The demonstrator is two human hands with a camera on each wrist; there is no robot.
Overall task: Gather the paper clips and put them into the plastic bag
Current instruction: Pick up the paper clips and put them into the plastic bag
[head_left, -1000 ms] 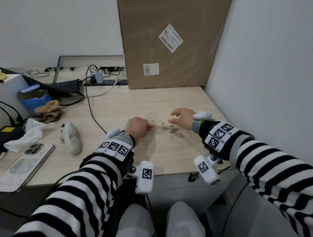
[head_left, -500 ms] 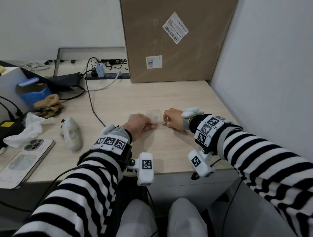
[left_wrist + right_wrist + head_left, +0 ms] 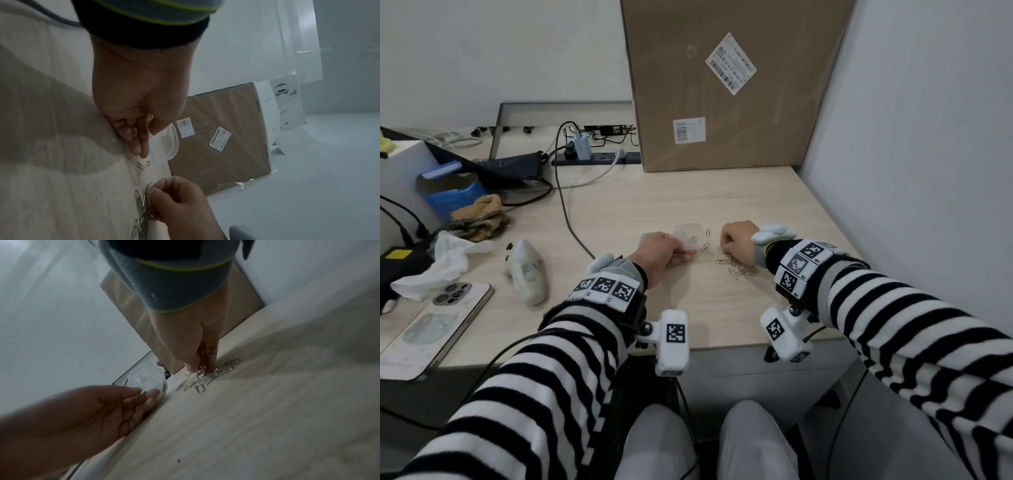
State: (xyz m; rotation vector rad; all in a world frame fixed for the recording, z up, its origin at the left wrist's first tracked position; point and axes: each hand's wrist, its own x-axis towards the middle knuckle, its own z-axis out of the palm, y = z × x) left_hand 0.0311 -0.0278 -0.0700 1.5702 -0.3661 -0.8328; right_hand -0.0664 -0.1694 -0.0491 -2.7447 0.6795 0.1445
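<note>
A small clear plastic bag (image 3: 690,235) lies on the desk with its near edge pinched by my left hand (image 3: 681,255). In the left wrist view the left hand's thumb and fingers (image 3: 141,146) pinch the bag (image 3: 165,146). Two loose paper clips (image 3: 706,240) lie just right of the bag. My right hand (image 3: 726,245) is curled over the pile of paper clips (image 3: 738,269). It pinches a clip or two (image 3: 202,367) at the pile's (image 3: 211,375) edge. Its fingertips are hidden in the head view.
A big cardboard box (image 3: 722,85) stands at the back and a wall (image 3: 911,154) closes the right side. A black cable (image 3: 566,212) runs down the desk. A white device (image 3: 527,272), a phone (image 3: 431,325), tissue and cloth lie to the left.
My right hand, open over the pile a second ago, went to the bag and has come back to the pile, now curled on clips. My left hand now holds the bag.
</note>
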